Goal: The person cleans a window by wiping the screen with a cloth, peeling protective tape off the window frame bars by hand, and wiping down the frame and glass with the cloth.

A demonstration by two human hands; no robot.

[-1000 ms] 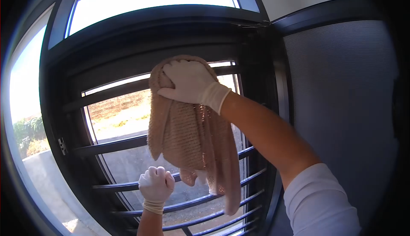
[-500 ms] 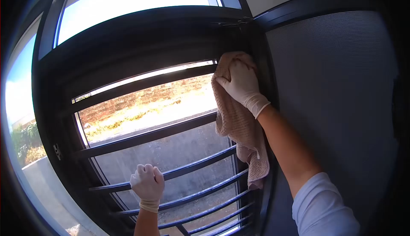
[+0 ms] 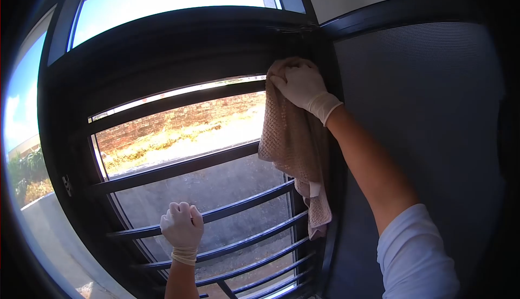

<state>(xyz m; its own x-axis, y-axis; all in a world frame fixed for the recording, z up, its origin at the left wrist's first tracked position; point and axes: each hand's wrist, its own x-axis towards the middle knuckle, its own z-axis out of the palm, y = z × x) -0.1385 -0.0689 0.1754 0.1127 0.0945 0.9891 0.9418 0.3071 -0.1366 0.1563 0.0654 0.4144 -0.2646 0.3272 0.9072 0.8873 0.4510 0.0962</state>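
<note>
A light glove covers each hand. My right hand (image 3: 300,86) presses a brown textured cloth (image 3: 290,136) against the upper right of the dark door frame (image 3: 179,66). The cloth hangs down from the fingers over the ends of the bars. Lower and to the left, my left hand (image 3: 182,226) is closed around a dark horizontal bar (image 3: 244,204) of the grille.
Behind the bars is glass, with a brick wall (image 3: 179,116) and a grey low wall outside. A dark ribbed panel (image 3: 417,126) stands on the right. A metal latch (image 3: 66,186) is on the frame's left side.
My right hand has moved the cloth from the middle of the grille's top to its right side. My left hand stays on the bar, while the view has shifted slightly.
</note>
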